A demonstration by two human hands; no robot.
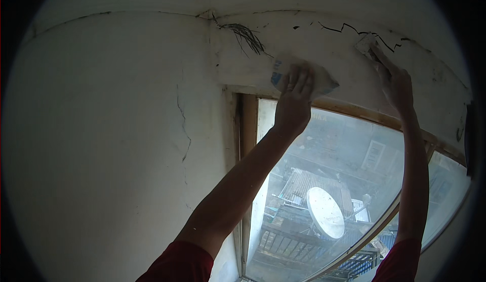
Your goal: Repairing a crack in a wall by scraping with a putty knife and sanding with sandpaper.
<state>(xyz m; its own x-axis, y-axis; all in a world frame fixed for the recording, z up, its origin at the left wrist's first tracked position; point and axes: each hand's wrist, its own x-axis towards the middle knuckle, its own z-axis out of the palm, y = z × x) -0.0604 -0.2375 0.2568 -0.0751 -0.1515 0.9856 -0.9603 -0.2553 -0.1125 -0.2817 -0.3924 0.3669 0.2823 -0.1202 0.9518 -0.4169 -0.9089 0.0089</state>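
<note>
My left hand [296, 87] is raised in front of the wall above the window, its fingers closed over a pale plastic bag [324, 81] with blue print. The bag's contents cannot be made out. Farther right and higher, my right hand [395, 82] grips what looks like a putty knife, its whitish flat blade [363, 43] against the wall. The blade lies at a jagged dark crack [349, 27] just below the ceiling. My fingers hide most of its handle.
A wood-framed window [349, 155] fills the space below my hands; a satellite dish [325, 212] and metal roofs show through it. Dark scribble-like strands [248, 36] mark the wall near the corner. Another thin crack [182, 115] runs down the left wall [111, 130].
</note>
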